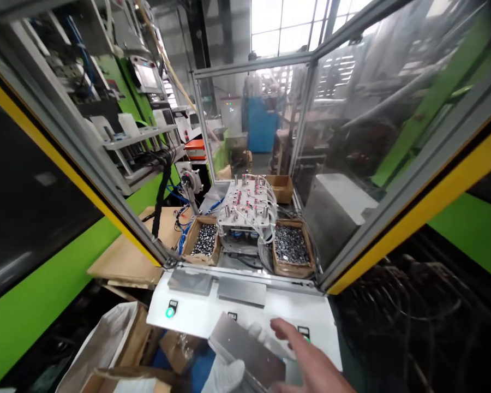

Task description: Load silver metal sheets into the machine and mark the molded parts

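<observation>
Carefully | right hand (311,363) bare, fingers spread flat over metal plate (245,349) | gloved left hand (225,376) cupped the plate's underside, grip hidden | plate just under fingertips, before white control panel (204,314) | kept level, clear of the green button (170,312).

The grey metal plate (245,349) sits between a white-gloved left hand (225,374) and a bare right hand (311,360), just before a white console (196,314) with a green-lit button (170,312).
</observation>
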Demonstrator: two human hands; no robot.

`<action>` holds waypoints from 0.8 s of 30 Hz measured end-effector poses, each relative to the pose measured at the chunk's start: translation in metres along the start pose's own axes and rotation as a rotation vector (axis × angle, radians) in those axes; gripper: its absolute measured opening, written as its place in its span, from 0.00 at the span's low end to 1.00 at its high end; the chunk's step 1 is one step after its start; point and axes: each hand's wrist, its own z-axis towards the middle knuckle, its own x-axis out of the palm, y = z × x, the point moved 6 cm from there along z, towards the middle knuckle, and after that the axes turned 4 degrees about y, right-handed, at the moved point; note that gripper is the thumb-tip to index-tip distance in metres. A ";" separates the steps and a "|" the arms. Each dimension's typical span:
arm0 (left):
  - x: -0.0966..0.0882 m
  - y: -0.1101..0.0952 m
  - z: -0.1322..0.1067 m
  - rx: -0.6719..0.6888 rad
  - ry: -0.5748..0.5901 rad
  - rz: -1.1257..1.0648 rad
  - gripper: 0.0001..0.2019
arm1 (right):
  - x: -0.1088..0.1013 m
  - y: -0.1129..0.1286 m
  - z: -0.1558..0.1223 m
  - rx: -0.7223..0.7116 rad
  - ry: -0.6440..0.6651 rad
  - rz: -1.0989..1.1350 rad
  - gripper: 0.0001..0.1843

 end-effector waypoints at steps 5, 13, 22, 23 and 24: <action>0.017 0.006 0.013 0.010 0.087 0.065 0.25 | -0.016 0.013 -0.017 -0.092 0.037 -0.105 0.17; 0.026 0.012 0.016 0.037 0.061 0.295 0.26 | -0.016 -0.022 -0.009 -0.030 -0.011 0.144 0.18; 0.031 0.033 0.015 0.093 0.129 0.581 0.18 | -0.019 -0.062 0.022 -0.014 0.215 0.480 0.32; 0.032 0.035 0.016 0.101 0.144 0.599 0.18 | -0.020 -0.064 0.023 -0.028 0.238 0.442 0.30; 0.032 0.036 0.017 0.111 0.158 0.615 0.17 | -0.020 -0.066 0.024 -0.052 0.263 0.389 0.27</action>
